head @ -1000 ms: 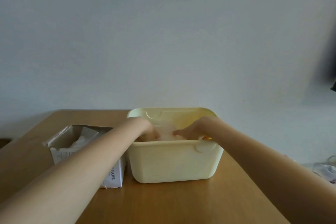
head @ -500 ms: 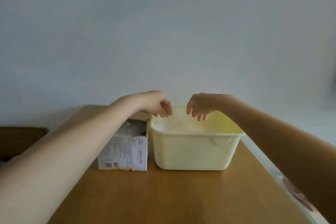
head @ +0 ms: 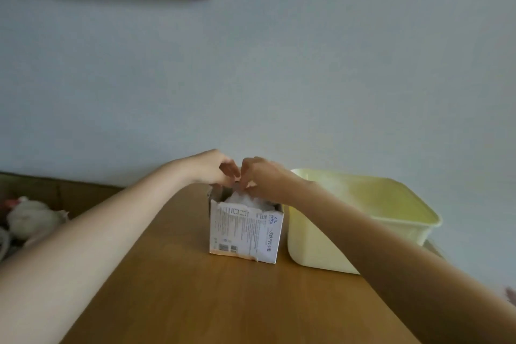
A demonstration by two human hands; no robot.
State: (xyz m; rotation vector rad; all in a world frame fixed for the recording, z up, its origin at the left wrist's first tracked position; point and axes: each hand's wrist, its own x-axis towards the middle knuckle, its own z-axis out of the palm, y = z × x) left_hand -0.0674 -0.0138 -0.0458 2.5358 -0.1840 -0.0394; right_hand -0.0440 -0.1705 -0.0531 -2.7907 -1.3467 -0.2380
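**Hands leave the tub and go to the glove box**

1 second ago both hands were down inside the yellow tub (head: 315, 246); half a second ago they hung above its rim with nothing in them. Now both have crossed to the glove box (head: 245, 232), which stands open-topped on the table (head: 209, 301), touching or just beside the tub's left wall.

The left hand (head: 212, 167) and right hand (head: 262, 176) meet over the opening, all fingers curled. The right hand's fingertips (head: 247, 184) pinch the top of the crumpled clear film (head: 243, 200) that bulges from the box. Whether the left hand's fingers have hold of it too cannot be told, as they are partly hidden.

This suggests 1 load has been dropped in the tub and the next piece is about to be pulled out. The box is light and unheld, so it may lift with the film.
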